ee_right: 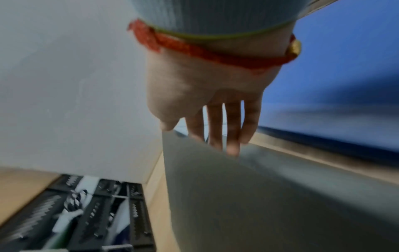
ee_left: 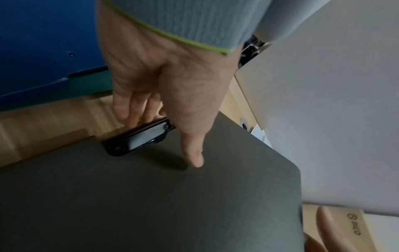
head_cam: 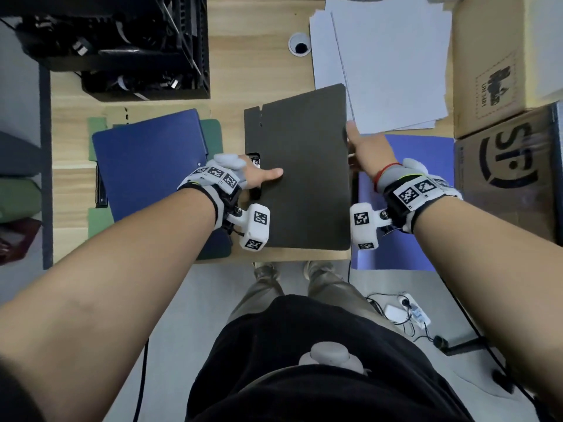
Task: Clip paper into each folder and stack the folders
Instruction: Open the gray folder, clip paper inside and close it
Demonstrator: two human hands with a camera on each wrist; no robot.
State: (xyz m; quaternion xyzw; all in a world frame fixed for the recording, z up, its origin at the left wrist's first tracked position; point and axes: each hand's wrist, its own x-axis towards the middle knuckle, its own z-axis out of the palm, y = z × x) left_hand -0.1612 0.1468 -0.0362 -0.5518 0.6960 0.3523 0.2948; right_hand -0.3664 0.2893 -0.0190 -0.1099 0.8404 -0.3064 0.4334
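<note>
A black folder [head_cam: 300, 178] lies closed in the middle of the desk, its clip [ee_left: 140, 139] showing at a notch in the left edge. My left hand [head_cam: 262, 171] holds that edge, thumb flat on the cover and fingers down beside the clip. My right hand [head_cam: 355, 141] pinches the right edge, thumb on top and fingers [ee_right: 233, 148] behind it. A blue folder [head_cam: 149, 166] lies on a green one [head_cam: 213, 132] to the left. A purple folder [head_cam: 405, 208] lies to the right. Loose white paper [head_cam: 387, 62] is spread at the back right.
A black crate [head_cam: 122, 47] of cables fills the back left. Cardboard boxes [head_cam: 505, 117] line the right side. A round cable hole [head_cam: 300, 45] sits in the wooden desk [head_cam: 237, 71]. The desk's front edge runs just below the black folder.
</note>
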